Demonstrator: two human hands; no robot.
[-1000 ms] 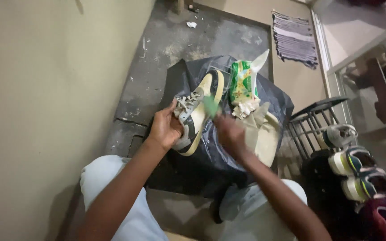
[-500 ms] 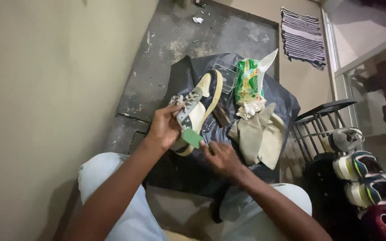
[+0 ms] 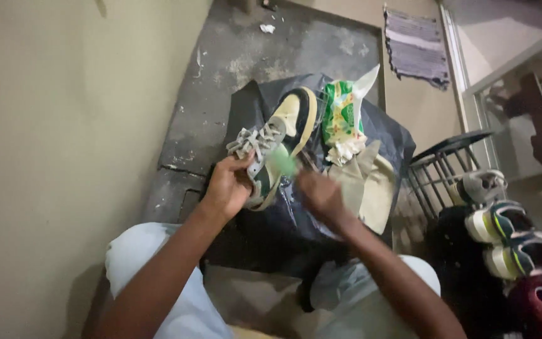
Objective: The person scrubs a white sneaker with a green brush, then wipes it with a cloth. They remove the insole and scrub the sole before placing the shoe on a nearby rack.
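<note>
Head view, centre of frame: our left hand (image 3: 228, 188) clasps the sneaker (image 3: 281, 141) at its heel over the black plastic sheet (image 3: 389, 135). Our right hand (image 3: 322, 196), blurred, pinches a small green piece (image 3: 281, 164) against its side. Light, stiff-soled, laces floppy; we judge heel and sole the best hold.

A single head-worn camera is looking steeply down from above the person's lap, close over the hands (image 3: 277, 191), facing forward along the concrete floor (image 3: 221, 81) toward a far rug (image 3: 415, 47), with a wall (image 3: 64, 125) running along the left.
</note>
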